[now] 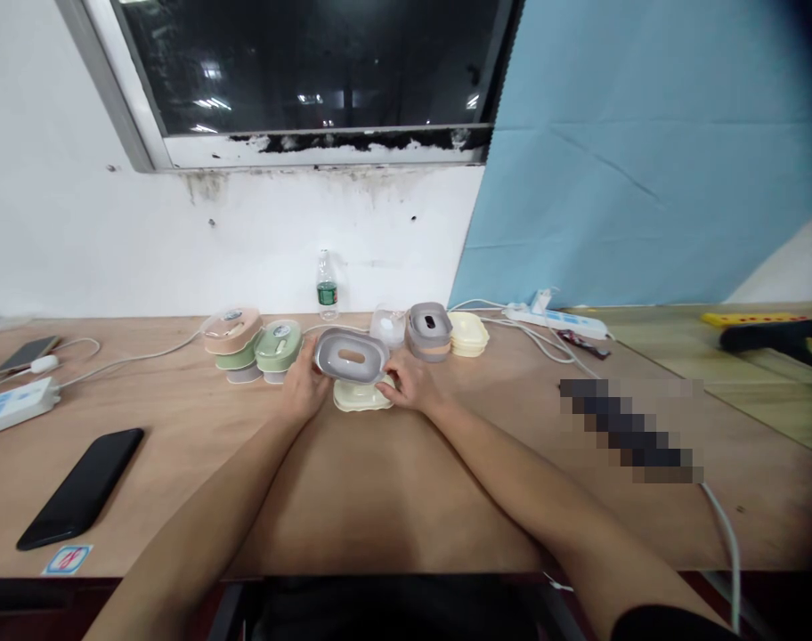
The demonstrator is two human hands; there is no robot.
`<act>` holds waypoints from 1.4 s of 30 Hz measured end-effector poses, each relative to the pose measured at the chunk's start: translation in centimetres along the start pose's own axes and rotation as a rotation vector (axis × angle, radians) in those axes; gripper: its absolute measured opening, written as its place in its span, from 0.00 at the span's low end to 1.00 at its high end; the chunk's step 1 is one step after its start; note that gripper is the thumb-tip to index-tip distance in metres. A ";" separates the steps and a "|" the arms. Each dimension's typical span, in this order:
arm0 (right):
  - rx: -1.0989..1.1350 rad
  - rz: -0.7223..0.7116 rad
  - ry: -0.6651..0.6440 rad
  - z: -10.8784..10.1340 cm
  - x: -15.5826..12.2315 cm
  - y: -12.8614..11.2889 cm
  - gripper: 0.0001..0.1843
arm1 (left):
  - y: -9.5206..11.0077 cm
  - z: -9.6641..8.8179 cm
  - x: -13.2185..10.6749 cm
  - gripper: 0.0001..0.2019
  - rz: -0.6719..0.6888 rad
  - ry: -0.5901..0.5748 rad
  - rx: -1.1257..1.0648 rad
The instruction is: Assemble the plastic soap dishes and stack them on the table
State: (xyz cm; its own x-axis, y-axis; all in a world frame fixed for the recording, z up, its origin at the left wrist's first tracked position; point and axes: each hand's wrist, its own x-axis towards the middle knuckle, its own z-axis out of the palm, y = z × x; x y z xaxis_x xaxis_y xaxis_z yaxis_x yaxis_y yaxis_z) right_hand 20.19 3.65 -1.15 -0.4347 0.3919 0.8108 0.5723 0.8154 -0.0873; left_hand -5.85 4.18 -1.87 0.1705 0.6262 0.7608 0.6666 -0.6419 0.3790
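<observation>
My left hand (305, 385) is closed on the left edge of a grey oval plastic shell with a slot in its middle (339, 340). Its hollow side is tilted towards me. At the shell's right edge my right hand (411, 381) is closed, fingertips on the rim and thumb low by the cream tray. That cream tray with a wavy rim (362, 399) lies just under the shell, partly covered by it. Whether my right thumb presses on the tray, I cannot tell.
Stacked pink, green and grey boxes (232, 334) and a green lidded box (279, 347) stand left. Behind right are a clear cover (388, 328), grey shells (430, 329) and cream trays (468, 334). A bottle (327, 289), a phone (82, 485) and power strips (556, 320) lie around.
</observation>
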 end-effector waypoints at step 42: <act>0.203 0.710 -0.203 1.7 -0.6 2.8 0.32 | 1.6 0.2 0.9 0.23 -0.290 -0.619 0.192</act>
State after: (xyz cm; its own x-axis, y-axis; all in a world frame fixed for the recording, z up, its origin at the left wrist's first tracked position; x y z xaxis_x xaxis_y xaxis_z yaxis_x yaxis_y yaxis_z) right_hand 20.81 6.44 -2.84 -0.1407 0.9057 0.3999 0.6317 0.3931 -0.6681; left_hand -4.49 3.79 -0.68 0.3100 0.9330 0.1830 0.8540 -0.3578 0.3776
